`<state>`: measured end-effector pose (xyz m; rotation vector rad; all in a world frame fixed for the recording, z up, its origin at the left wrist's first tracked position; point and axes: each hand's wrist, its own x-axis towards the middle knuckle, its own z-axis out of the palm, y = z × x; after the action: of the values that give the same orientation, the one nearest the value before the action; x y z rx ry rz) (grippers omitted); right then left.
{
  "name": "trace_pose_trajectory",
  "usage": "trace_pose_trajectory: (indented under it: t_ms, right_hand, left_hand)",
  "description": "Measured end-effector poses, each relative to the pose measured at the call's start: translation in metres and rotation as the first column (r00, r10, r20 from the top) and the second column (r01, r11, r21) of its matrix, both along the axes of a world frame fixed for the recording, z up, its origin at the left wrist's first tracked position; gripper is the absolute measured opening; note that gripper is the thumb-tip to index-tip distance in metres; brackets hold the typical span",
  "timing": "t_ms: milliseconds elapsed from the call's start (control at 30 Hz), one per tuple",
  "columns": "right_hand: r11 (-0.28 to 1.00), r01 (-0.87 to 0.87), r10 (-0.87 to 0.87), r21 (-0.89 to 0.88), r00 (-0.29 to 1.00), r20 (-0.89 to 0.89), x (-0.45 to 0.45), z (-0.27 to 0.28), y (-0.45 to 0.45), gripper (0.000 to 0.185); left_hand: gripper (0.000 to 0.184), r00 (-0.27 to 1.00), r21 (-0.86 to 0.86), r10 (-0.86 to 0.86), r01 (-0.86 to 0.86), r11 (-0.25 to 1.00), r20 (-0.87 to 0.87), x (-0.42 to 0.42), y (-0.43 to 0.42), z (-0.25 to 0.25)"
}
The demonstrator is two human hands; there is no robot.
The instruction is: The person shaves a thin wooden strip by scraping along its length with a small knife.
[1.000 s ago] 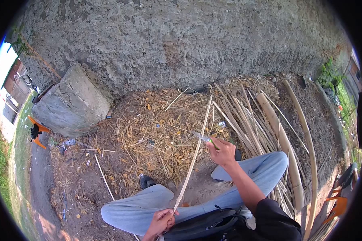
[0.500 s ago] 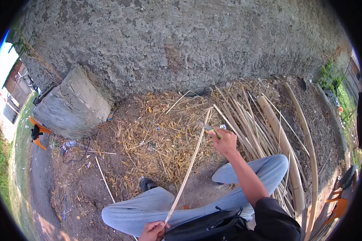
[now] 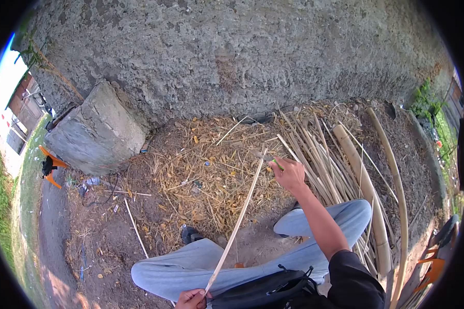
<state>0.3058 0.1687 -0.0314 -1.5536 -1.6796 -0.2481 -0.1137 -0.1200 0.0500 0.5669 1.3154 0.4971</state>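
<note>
My right hand (image 3: 290, 174) is closed round the green handle of a knife (image 3: 274, 163), whose blurred blade lies at the upper end of a long pale bamboo strip (image 3: 238, 222). The strip slants down across my lap to my left hand (image 3: 192, 298), where the fingers pinch its lower end near the bottom edge of the view. Both hands are apart, one above the right knee side and the other by the black bag (image 3: 263, 292) on my lap.
Split bamboo strips (image 3: 317, 159) lie in a pile at the right, beside a thick bamboo pole (image 3: 363, 180) and a curved one (image 3: 392, 165). A concrete block (image 3: 100, 131) stands left against the rough wall (image 3: 252, 51). Dry leaves (image 3: 211, 180) cover the ground ahead.
My left hand has moved down and left with the strip, drawing it back. The knife is now at the strip's far end, and my right hand has shifted slightly right.
</note>
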Motion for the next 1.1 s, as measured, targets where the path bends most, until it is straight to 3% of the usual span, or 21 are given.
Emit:
trace_pose_trajectory:
  t_ms: [67, 133, 233, 267, 333, 367, 433, 467, 500, 533, 567, 633, 667, 700, 767, 800, 833, 900, 967, 1033, 1100]
  right_hand:
    - [0.984, 0.135, -0.138, -0.117, 0.990, -0.026, 0.005, -0.005, 0.010, 0.029]
    - [0.829, 0.349, -0.425, -0.438, 0.901, -0.087, 0.043, -0.003, 0.024, 0.035]
    - [0.813, 0.314, -0.467, -0.490, 0.854, -0.228, 0.072, -0.002, 0.018, 0.044]
    - [0.812, 0.310, -0.461, -0.494, 0.860, -0.219, 0.076, -0.011, 0.016, 0.044]
    - [0.807, 0.056, -0.427, -0.587, 0.742, -0.517, 0.080, -0.041, 0.014, 0.048]
    - [0.759, -0.288, -0.475, -0.583, 0.367, -0.800, 0.082, -0.057, 0.012, 0.050]
    - [0.644, -0.563, -0.575, -0.518, 0.091, -0.813, 0.063, -0.070, -0.008, 0.054]
    - [0.587, -0.487, -0.475, -0.647, 0.440, -0.762, 0.047, -0.076, -0.020, 0.055]
    - [0.563, -0.325, -0.356, -0.760, 0.734, -0.578, 0.030, -0.079, -0.033, 0.056]
    - [0.616, -0.095, -0.080, -0.782, 0.980, -0.182, 0.020, -0.084, -0.044, 0.056]
    - [0.621, -0.094, -0.079, -0.778, 0.980, -0.181, 0.011, -0.079, -0.047, 0.056]
    - [0.615, -0.225, -0.207, -0.756, 0.878, -0.431, -0.005, -0.065, -0.057, 0.052]
    - [0.691, -0.260, -0.250, -0.675, 0.789, -0.561, -0.007, -0.069, -0.055, 0.053]
    - [0.698, -0.255, -0.250, -0.669, 0.789, -0.561, -0.009, -0.053, -0.052, 0.053]
    - [0.849, -0.158, -0.264, -0.504, 0.699, -0.665, -0.011, -0.012, -0.053, 0.051]
    - [0.871, -0.221, -0.257, -0.439, 0.556, -0.790, -0.002, -0.032, -0.039, 0.042]
    - [0.874, -0.217, -0.256, -0.435, 0.555, -0.791, -0.005, -0.010, -0.038, 0.042]
    - [0.803, -0.449, -0.358, -0.391, 0.162, -0.920, -0.007, 0.035, -0.033, 0.042]
    - [0.780, -0.506, -0.368, -0.368, 0.106, -0.924, -0.009, 0.037, -0.016, 0.043]
    - [0.770, -0.616, -0.343, -0.166, -0.180, -0.922, -0.012, 0.031, 0.004, 0.048]
    - [0.784, -0.595, -0.339, -0.176, -0.173, -0.925, -0.022, 0.026, 0.019, 0.047]
  left_hand:
    - [0.034, 1.000, -0.011, 0.012, -0.012, 1.000, -0.008, -0.003, -0.002, 0.003]
    - [0.037, 0.992, 0.036, -0.129, 0.129, 0.991, -0.008, -0.019, -0.015, 0.004]
    - [0.037, 0.993, 0.012, -0.005, 0.006, 1.000, -0.114, -0.034, -0.026, 0.010]
    - [0.034, 0.996, 0.020, 0.057, -0.056, 0.998, -0.070, -0.034, -0.023, 0.015]
    - [0.034, 0.989, 0.040, 0.099, -0.096, 0.995, -0.111, -0.025, -0.014, 0.012]
    - [0.034, 0.978, 0.070, 0.134, -0.124, 0.990, -0.162, -0.021, -0.007, 0.010]
    - [0.034, 0.978, 0.076, 0.130, -0.119, 0.990, -0.162, -0.005, 0.010, 0.014]
    - [0.034, 0.970, 0.064, 0.191, -0.183, 0.981, -0.150, 0.004, 0.019, 0.013]
    - [0.035, 0.958, 0.055, 0.252, -0.247, 0.968, -0.137, 0.010, 0.027, 0.008]
    - [0.033, 0.967, 0.141, 0.202, -0.180, 0.974, -0.158, 0.012, 0.031, -0.003]
    - [0.033, 0.967, 0.147, 0.203, -0.180, 0.972, -0.155, 0.014, 0.036, -0.010]
    - [0.034, 0.966, 0.275, 0.100, -0.031, 0.961, -0.239, 0.019, 0.043, -0.019]
    - [0.034, 0.967, 0.281, 0.100, -0.031, 0.959, -0.234, 0.017, 0.043, -0.029]
    - [0.029, 0.954, 0.352, 0.094, 0.013, 0.936, -0.285, 0.012, 0.040, -0.041]
    - [0.028, 0.939, 0.420, 0.084, 0.069, 0.905, -0.334, 0.009, 0.033, -0.049]
    - [0.030, 0.921, 0.419, 0.091, 0.083, 0.904, -0.379, 0.010, 0.028, -0.045]
    - [0.034, 0.901, 0.415, 0.098, 0.097, 0.905, -0.423, 0.010, 0.024, -0.042]
    - [0.035, 0.915, 0.416, 0.055, 0.127, 0.901, -0.400, 0.005, 0.016, -0.038]
    - [0.035, 0.926, 0.412, 0.013, 0.155, 0.898, -0.377, 0.002, 0.007, -0.033]
    - [0.036, 0.896, 0.388, -0.005, 0.197, 0.900, -0.445, 0.002, 0.000, -0.028]
    - [0.037, 0.871, 0.412, -0.007, 0.239, 0.879, -0.491, 0.004, -0.007, -0.018]
